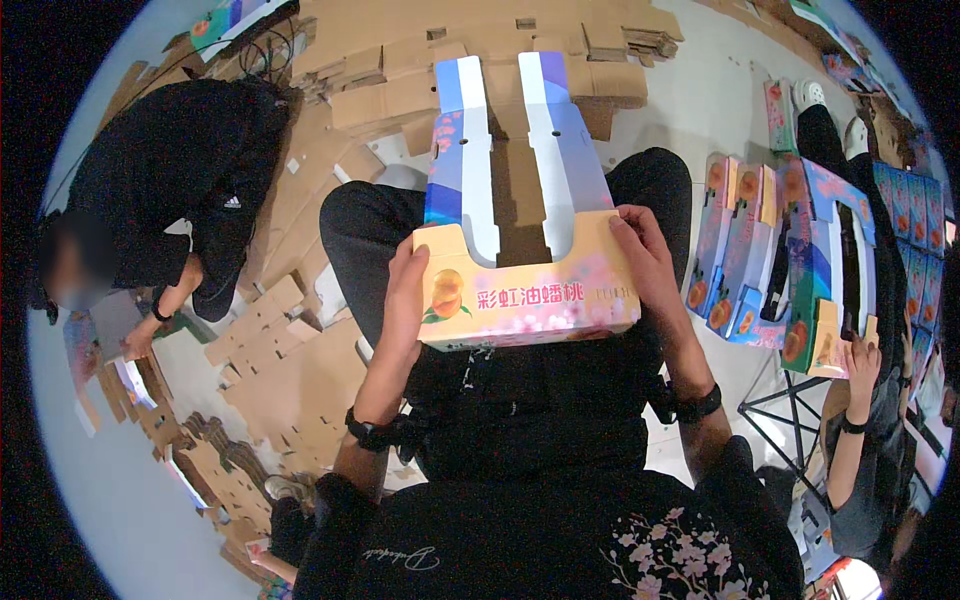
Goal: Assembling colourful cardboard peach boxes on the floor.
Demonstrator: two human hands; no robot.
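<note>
Both hands grip fruit carton [525, 300] side edges, lap-level.

Folded boxes [745, 255] crowd right; cardboard sheets [290, 370] left; bare floor [700, 110] ahead-right.

Pale grey floor [120, 500], flat brown cardboard sheets [300, 370] strewn across it, black metal stand [790, 410] at right
</note>
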